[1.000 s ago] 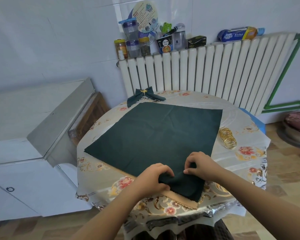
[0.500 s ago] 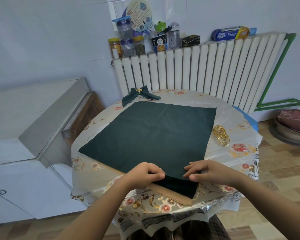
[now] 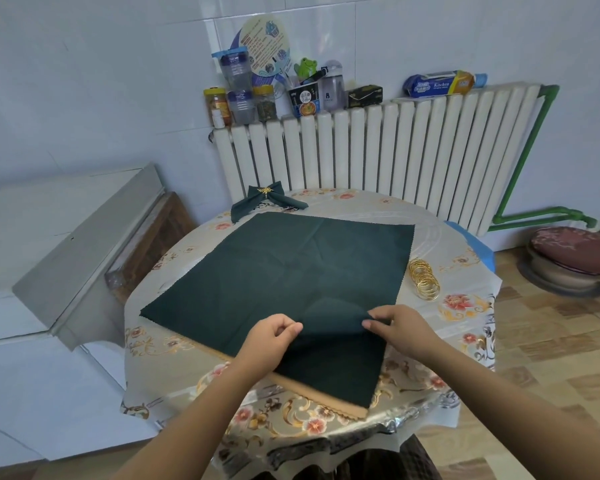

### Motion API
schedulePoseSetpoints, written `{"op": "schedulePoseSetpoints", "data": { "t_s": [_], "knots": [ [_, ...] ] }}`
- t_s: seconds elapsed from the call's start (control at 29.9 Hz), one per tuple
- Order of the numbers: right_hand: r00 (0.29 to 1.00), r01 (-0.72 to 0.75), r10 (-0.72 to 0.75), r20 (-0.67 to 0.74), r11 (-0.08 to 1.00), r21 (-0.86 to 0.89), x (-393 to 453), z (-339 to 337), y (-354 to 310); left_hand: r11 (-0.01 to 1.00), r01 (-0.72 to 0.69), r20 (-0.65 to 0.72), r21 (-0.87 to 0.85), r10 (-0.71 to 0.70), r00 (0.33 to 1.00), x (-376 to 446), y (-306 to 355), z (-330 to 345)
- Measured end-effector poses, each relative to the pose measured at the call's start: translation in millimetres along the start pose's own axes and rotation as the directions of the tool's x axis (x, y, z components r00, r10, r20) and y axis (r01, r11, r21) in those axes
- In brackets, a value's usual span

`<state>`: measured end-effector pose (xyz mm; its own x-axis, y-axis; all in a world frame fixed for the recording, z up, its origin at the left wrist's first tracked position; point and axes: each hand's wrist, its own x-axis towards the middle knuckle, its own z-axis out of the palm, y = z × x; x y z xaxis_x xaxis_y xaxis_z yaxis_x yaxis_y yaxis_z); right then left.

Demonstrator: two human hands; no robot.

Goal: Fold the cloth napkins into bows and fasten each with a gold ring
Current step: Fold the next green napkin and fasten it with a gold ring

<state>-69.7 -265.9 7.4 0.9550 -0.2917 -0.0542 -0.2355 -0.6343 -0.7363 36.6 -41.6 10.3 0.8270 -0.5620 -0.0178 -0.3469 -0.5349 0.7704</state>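
A dark green square napkin (image 3: 284,268) lies spread flat on the round table (image 3: 440,244). Its near corner is folded back over the cloth, and both hands pinch the fold's edge. My left hand (image 3: 272,336) grips the fold on the left, my right hand (image 3: 397,323) on the right. A tan napkin (image 3: 329,400) peeks out from under the green one at the near edge. A finished green bow (image 3: 265,200) with a gold ring sits at the table's far side. Several loose gold rings (image 3: 423,278) lie to the right of the napkin.
The table wears a glossy floral cover. Behind it stands a white radiator (image 3: 378,157) with jars, bottles and boxes on top. A white cabinet (image 3: 49,244) is at the left. A cushioned stool (image 3: 572,251) stands on the floor at the right.
Both hands have carried the near corner of the green napkin farther up over the cloth, making the folded flap larger. The hands have also spread wider apart along the fold.
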Motion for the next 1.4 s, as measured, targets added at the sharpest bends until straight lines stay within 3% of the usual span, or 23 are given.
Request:
{"op": "schedulePoseSetpoints", "data": {
  "t_s": [0.2, 0.4, 0.53, 0.87, 1.1, 1.4],
  "knots": [
    [0.959, 0.114, -0.118, -0.257, 0.993, -0.029, 24, -8, -40, 0.999, -0.052, -0.291, 0.016, 0.054, 0.955, 2, 14, -11],
    [0.945, 0.238, -0.233, -0.231, 0.971, -0.007, 23, -3, -62, 0.985, -0.125, -0.446, 0.122, 0.167, 0.879, -9, 20, -38],
    [0.966, 0.235, -0.229, -0.119, 0.971, 0.040, 16, 12, -59, 0.961, -0.154, -0.407, 0.227, 0.238, 0.882, -18, 12, -53],
    [0.988, 0.124, -0.130, 0.088, 0.990, 0.070, 7, 21, -52, 0.968, -0.095, -0.237, 0.233, 0.151, 0.960, -30, -7, -55],
    [0.993, 0.071, -0.070, -0.092, 0.997, 0.004, 50, 29, -53, 0.940, -0.052, -0.275, 0.337, 0.151, 0.949, 9, -23, -51],
    [0.965, -0.093, 0.045, -0.260, 0.979, -0.179, 162, 44, -61, 0.919, 0.094, -0.372, 0.384, 0.060, 0.926, 133, -42, -53]
  ]
}}
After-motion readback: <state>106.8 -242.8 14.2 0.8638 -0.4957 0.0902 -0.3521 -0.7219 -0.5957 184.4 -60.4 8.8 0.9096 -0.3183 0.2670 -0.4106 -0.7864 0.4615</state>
